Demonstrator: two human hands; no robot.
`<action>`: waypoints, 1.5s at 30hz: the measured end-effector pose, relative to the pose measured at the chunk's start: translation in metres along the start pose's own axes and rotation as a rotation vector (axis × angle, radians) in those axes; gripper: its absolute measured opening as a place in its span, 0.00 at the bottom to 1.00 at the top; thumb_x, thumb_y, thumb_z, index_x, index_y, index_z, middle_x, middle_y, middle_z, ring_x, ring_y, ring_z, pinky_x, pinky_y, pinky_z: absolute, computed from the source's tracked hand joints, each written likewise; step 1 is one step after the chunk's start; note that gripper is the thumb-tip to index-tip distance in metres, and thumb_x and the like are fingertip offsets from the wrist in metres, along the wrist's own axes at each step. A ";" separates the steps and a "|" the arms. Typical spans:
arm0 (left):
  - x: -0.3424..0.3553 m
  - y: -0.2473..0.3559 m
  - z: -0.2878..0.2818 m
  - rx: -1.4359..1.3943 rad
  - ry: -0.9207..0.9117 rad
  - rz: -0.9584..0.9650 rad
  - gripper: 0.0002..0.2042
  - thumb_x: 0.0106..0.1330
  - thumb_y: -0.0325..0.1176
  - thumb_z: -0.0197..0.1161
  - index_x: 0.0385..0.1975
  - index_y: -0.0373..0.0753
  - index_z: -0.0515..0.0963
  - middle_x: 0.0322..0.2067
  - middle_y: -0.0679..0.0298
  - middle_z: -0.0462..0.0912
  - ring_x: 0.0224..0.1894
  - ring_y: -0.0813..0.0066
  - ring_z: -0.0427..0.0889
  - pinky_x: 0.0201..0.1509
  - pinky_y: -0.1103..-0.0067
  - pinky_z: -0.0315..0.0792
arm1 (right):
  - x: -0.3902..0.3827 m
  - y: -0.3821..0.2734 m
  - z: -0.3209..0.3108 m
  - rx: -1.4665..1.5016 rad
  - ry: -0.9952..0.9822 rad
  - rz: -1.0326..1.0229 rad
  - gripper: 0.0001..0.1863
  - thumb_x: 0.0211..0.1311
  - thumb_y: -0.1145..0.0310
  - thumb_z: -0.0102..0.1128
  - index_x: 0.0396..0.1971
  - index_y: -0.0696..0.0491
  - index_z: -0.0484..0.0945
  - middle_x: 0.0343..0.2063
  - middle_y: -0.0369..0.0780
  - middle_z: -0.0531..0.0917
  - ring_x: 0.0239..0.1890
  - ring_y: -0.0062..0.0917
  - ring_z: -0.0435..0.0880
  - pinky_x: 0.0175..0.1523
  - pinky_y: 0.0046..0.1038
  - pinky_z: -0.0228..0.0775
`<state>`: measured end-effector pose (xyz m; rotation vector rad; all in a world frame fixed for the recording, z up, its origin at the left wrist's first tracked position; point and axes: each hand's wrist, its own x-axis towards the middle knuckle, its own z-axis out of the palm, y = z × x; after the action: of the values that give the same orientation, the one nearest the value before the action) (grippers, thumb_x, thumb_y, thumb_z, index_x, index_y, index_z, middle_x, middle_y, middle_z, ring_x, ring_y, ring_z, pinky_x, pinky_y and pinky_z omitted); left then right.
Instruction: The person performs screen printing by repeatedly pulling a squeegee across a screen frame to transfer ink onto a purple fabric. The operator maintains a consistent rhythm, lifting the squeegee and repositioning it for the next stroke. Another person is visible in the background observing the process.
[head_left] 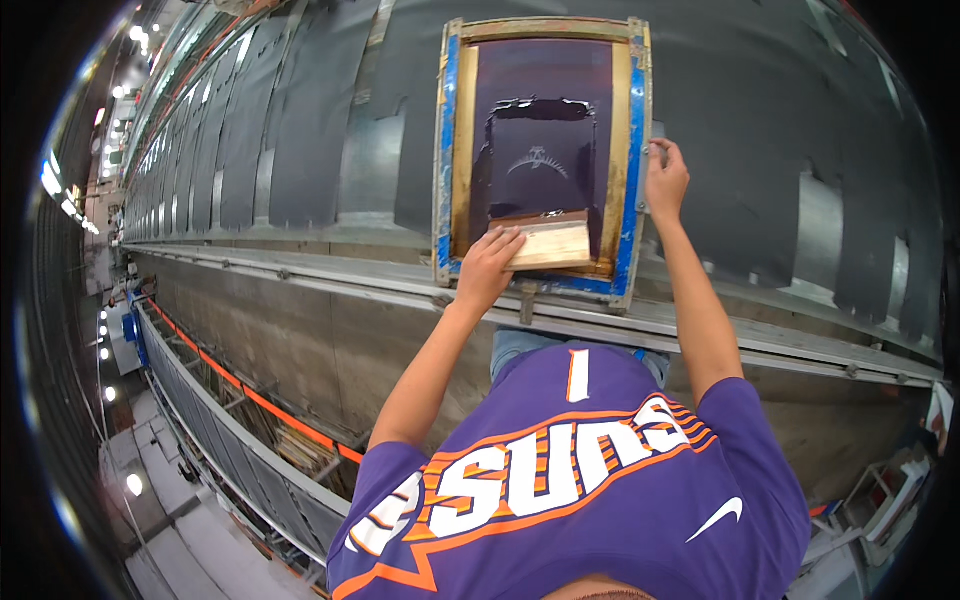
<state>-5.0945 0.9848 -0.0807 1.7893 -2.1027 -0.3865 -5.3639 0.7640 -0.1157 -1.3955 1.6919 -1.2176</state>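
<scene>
A screen printing frame (637,110), edged in blue tape, lies on the long dark table in front of me. Across the near end of its mesh rests a wooden squeegee (555,244), tilted toward me. My left hand (486,268) is closed on the squeegee's left end, fingers over the wood. At the frame's right side, my right hand (667,184) has its fingers curled against the outer edge, by a small metal fitting. Beyond the squeegee, a dark, glossy ink patch (545,128) covers the mesh around a pale arched design (538,161).
Dark sheets (315,140) lie in a row along the table, with shiny strips between them. A metal rail (380,282) runs along the near edge, under the frame's front end. Behind to the left stands a long rack (240,420) with an orange bar.
</scene>
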 end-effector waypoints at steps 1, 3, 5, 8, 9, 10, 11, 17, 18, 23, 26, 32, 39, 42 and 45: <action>-0.002 -0.022 -0.012 0.012 -0.011 0.007 0.30 0.50 0.22 0.69 0.59 0.43 0.79 0.61 0.63 0.80 0.64 0.56 0.75 0.66 0.65 0.70 | -0.008 -0.006 0.021 -0.018 0.000 -0.007 0.10 0.71 0.64 0.58 0.42 0.52 0.83 0.19 0.40 0.80 0.22 0.27 0.77 0.33 0.33 0.69; -0.015 -0.059 -0.038 0.037 -0.047 0.004 0.30 0.50 0.22 0.69 0.59 0.44 0.79 0.61 0.64 0.80 0.63 0.57 0.76 0.64 0.65 0.72 | -0.031 -0.024 0.059 0.020 -0.002 0.029 0.10 0.72 0.65 0.57 0.43 0.53 0.83 0.19 0.39 0.79 0.22 0.26 0.77 0.33 0.32 0.68; -0.022 -0.087 -0.050 0.058 -0.051 0.023 0.31 0.49 0.23 0.70 0.59 0.45 0.79 0.61 0.66 0.80 0.63 0.58 0.77 0.63 0.66 0.72 | -0.041 -0.036 0.084 0.009 -0.015 0.029 0.10 0.72 0.65 0.57 0.43 0.53 0.82 0.19 0.39 0.79 0.22 0.25 0.76 0.33 0.32 0.68; -0.034 -0.111 -0.057 0.063 -0.040 0.042 0.32 0.47 0.23 0.70 0.59 0.46 0.79 0.61 0.68 0.80 0.63 0.60 0.77 0.63 0.65 0.72 | -0.050 -0.039 0.104 -0.003 -0.037 0.065 0.10 0.73 0.65 0.56 0.43 0.54 0.82 0.19 0.40 0.79 0.22 0.25 0.77 0.34 0.33 0.68; -0.038 -0.119 -0.062 0.067 -0.044 0.070 0.32 0.47 0.23 0.70 0.59 0.47 0.79 0.61 0.68 0.80 0.62 0.60 0.77 0.62 0.65 0.73 | -0.054 -0.038 0.107 -0.010 -0.044 0.089 0.10 0.73 0.65 0.56 0.43 0.54 0.82 0.19 0.40 0.79 0.23 0.25 0.77 0.34 0.33 0.68; -0.041 -0.126 -0.068 0.070 -0.048 0.097 0.32 0.47 0.23 0.70 0.59 0.47 0.79 0.60 0.68 0.81 0.62 0.60 0.77 0.62 0.65 0.73 | -0.053 -0.036 0.112 -0.037 -0.026 0.061 0.10 0.73 0.65 0.56 0.43 0.54 0.82 0.19 0.40 0.79 0.23 0.26 0.77 0.34 0.33 0.68; -0.047 -0.127 -0.070 0.067 -0.058 0.118 0.32 0.47 0.23 0.70 0.59 0.47 0.79 0.60 0.68 0.81 0.62 0.60 0.78 0.62 0.65 0.74 | -0.052 -0.034 0.113 -0.071 -0.015 0.040 0.10 0.73 0.65 0.56 0.43 0.54 0.82 0.19 0.41 0.79 0.22 0.26 0.77 0.34 0.33 0.68; -0.054 -0.138 -0.060 0.060 -0.101 0.197 0.28 0.53 0.23 0.67 0.58 0.48 0.80 0.59 0.66 0.82 0.62 0.59 0.79 0.64 0.63 0.72 | -0.051 -0.033 0.102 -0.221 -0.112 0.161 0.13 0.72 0.62 0.58 0.47 0.52 0.83 0.23 0.42 0.80 0.26 0.31 0.78 0.38 0.35 0.70; -0.038 -0.145 -0.057 0.073 -0.081 0.198 0.28 0.53 0.24 0.67 0.58 0.48 0.80 0.58 0.66 0.82 0.62 0.59 0.79 0.65 0.62 0.72 | -0.048 -0.036 0.100 -0.238 -0.146 0.198 0.13 0.72 0.61 0.58 0.48 0.52 0.84 0.27 0.43 0.82 0.28 0.31 0.80 0.40 0.35 0.71; 0.087 -0.180 -0.055 0.035 -0.059 0.177 0.26 0.55 0.22 0.66 0.56 0.46 0.82 0.57 0.63 0.84 0.60 0.58 0.80 0.64 0.64 0.73 | -0.040 -0.094 0.082 -0.714 -0.342 -0.430 0.27 0.64 0.46 0.65 0.53 0.51 0.83 0.53 0.44 0.80 0.53 0.38 0.78 0.57 0.41 0.72; 0.156 -0.183 -0.074 -0.069 -0.046 0.134 0.22 0.54 0.20 0.65 0.50 0.44 0.85 0.49 0.60 0.87 0.49 0.55 0.86 0.54 0.66 0.80 | -0.044 -0.151 0.111 -0.616 -0.532 -0.583 0.32 0.56 0.45 0.71 0.54 0.53 0.82 0.53 0.41 0.81 0.56 0.38 0.77 0.62 0.40 0.69; 0.139 -0.177 -0.073 -0.076 -0.068 0.163 0.20 0.50 0.19 0.66 0.45 0.41 0.86 0.47 0.59 0.88 0.48 0.58 0.86 0.51 0.67 0.80 | -0.083 -0.094 0.145 -0.506 -0.518 -0.568 0.22 0.43 0.76 0.74 0.44 0.55 0.82 0.46 0.41 0.81 0.49 0.38 0.78 0.56 0.39 0.72; 0.062 -0.168 -0.070 -0.032 -0.167 0.114 0.28 0.49 0.20 0.70 0.54 0.49 0.84 0.54 0.66 0.85 0.57 0.61 0.84 0.57 0.66 0.78 | -0.147 -0.109 0.112 -0.446 -0.574 -0.421 0.22 0.46 0.81 0.70 0.46 0.57 0.81 0.48 0.44 0.82 0.54 0.40 0.79 0.59 0.38 0.73; 0.147 -0.185 -0.084 -0.102 -0.056 0.082 0.24 0.53 0.22 0.68 0.51 0.52 0.85 0.51 0.63 0.86 0.51 0.58 0.86 0.53 0.66 0.80 | -0.071 -0.115 0.144 -0.397 -0.495 -0.506 0.23 0.48 0.81 0.69 0.48 0.57 0.82 0.50 0.44 0.82 0.55 0.42 0.79 0.61 0.38 0.73; 0.186 -0.181 -0.090 -0.004 -0.178 0.014 0.20 0.55 0.22 0.65 0.48 0.49 0.87 0.46 0.59 0.87 0.46 0.56 0.87 0.50 0.66 0.81 | -0.040 -0.107 0.159 -0.363 -0.484 -0.445 0.22 0.49 0.81 0.68 0.47 0.57 0.82 0.49 0.45 0.83 0.54 0.43 0.80 0.61 0.38 0.73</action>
<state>-4.9203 0.7733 -0.0603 1.7961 -2.2290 -0.5647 -5.1712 0.7596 -0.0816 -2.1687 1.3352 -0.7044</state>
